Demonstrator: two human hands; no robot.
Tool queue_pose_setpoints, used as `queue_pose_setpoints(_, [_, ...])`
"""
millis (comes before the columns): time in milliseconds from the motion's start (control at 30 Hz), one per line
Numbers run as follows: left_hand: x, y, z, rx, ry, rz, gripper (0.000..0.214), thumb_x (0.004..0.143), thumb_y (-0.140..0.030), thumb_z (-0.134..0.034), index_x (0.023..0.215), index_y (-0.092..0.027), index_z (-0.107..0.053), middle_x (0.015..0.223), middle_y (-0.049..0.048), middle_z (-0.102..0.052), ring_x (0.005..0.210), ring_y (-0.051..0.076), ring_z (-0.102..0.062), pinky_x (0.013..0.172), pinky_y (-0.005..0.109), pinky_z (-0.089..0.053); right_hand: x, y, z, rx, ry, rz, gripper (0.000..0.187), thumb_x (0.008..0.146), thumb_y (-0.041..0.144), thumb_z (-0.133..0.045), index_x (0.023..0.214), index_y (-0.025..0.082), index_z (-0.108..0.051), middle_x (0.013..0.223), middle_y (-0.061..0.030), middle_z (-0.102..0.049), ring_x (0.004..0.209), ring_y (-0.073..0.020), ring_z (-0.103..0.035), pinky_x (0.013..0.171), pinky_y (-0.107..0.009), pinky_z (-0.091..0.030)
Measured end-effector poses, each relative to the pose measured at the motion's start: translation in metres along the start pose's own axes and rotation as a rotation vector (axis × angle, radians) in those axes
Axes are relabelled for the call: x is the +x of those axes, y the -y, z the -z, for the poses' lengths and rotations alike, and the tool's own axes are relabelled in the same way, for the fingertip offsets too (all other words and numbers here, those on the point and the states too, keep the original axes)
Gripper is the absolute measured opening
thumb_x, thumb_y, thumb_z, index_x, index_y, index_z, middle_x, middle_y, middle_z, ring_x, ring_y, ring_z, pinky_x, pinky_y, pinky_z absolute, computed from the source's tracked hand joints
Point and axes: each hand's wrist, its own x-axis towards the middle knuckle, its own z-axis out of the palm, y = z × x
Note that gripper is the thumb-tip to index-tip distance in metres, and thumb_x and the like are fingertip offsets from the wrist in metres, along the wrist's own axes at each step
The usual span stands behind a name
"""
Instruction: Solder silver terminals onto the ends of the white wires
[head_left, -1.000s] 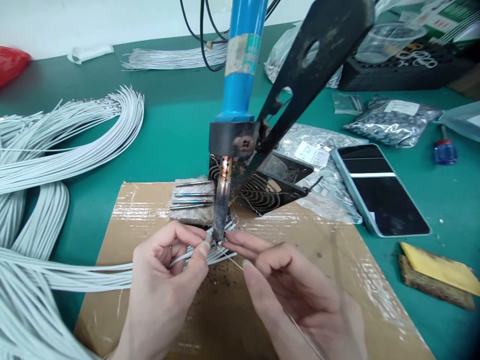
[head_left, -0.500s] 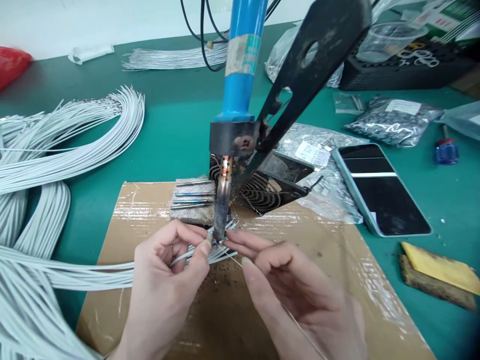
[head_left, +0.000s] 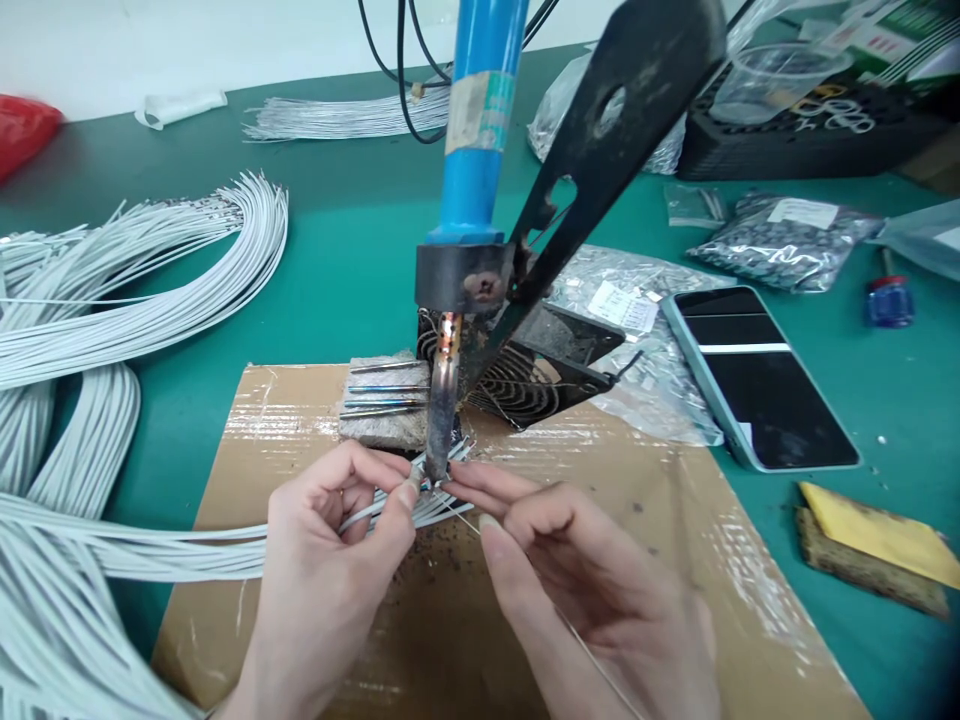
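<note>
A blue-handled soldering iron (head_left: 480, 150) points down from a black metal bracket (head_left: 600, 170), its dark tip right between my fingertips. My left hand (head_left: 345, 550) pinches the end of a white cable (head_left: 367, 515) just left of the tip. My right hand (head_left: 577, 580) is closed on a thin strand of solder wire (head_left: 465, 520), which runs up to the tip and trails out below the palm. Its index and middle fingertips sit close to the small part at the tip, which is too small to make out. More white cable ends lie beneath the tip.
Cardboard (head_left: 247, 630) covers the green table (head_left: 345, 250) here. Behind the hands are a grey block with metal rods (head_left: 386, 400) and a black fan (head_left: 517, 380). Cable bundles (head_left: 67, 540) fill the left. At right lie a phone (head_left: 765, 380), a yellow sponge (head_left: 877, 540) and bags of parts (head_left: 787, 240).
Both hands stay at the iron's tip in nearly the same pose. The right hand has shifted very slightly left, and the whole view has moved a little.
</note>
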Motion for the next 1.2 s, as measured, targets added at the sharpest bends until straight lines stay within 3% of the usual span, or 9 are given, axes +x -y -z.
queue_pose_setpoints(367, [-0.0035,0.001,-0.0002,-0.01,0.012,0.011,0.017,0.073,-0.006,-0.078,0.063,-0.019,-0.072,0.074,-0.0021,-0.075,0.061,0.008,-0.071,0.056,0.011,-0.053,0.0004,-0.0025,0.0021,-0.028,-0.013,0.005,0.022,0.087,0.033,-0.075,0.068,0.028,-0.064,0.108,-0.0013,-0.082,0.106,-0.0246,-0.078,0.092,-0.03,-0.061])
queue_pose_setpoints(600, [-0.0047,0.003,0.0024,-0.019,0.015,-0.013,0.017,0.076,-0.008,-0.078,0.066,-0.02,-0.073,0.077,-0.0025,-0.075,0.062,0.007,-0.07,0.056,0.009,-0.052,0.0006,-0.0046,0.0021,-0.013,0.0,0.028,0.02,0.088,0.03,-0.073,0.07,0.028,-0.064,0.11,-0.0003,-0.083,0.102,-0.0236,-0.079,0.093,-0.03,-0.061])
queue_pose_setpoints(800, [-0.0065,0.0067,0.0026,-0.024,0.013,-0.01,0.019,0.081,-0.007,-0.076,0.068,-0.02,-0.073,0.078,-0.0029,-0.075,0.063,0.006,-0.07,0.056,0.008,-0.051,-0.0005,-0.0054,0.0004,-0.001,0.001,0.031,0.021,0.089,0.028,-0.074,0.07,0.029,-0.064,0.109,0.005,-0.082,0.106,-0.0184,-0.078,0.094,-0.022,-0.059])
queue_pose_setpoints(1200, [-0.0056,0.0057,0.0021,-0.002,0.022,-0.014,0.018,0.081,-0.007,-0.075,0.067,-0.02,-0.072,0.078,-0.0031,-0.074,0.064,0.006,-0.071,0.058,0.009,-0.052,0.002,-0.0044,0.0019,-0.035,-0.005,0.044,0.022,0.088,0.031,-0.075,0.068,0.028,-0.065,0.106,0.0024,-0.083,0.102,-0.0197,-0.079,0.092,-0.023,-0.06])
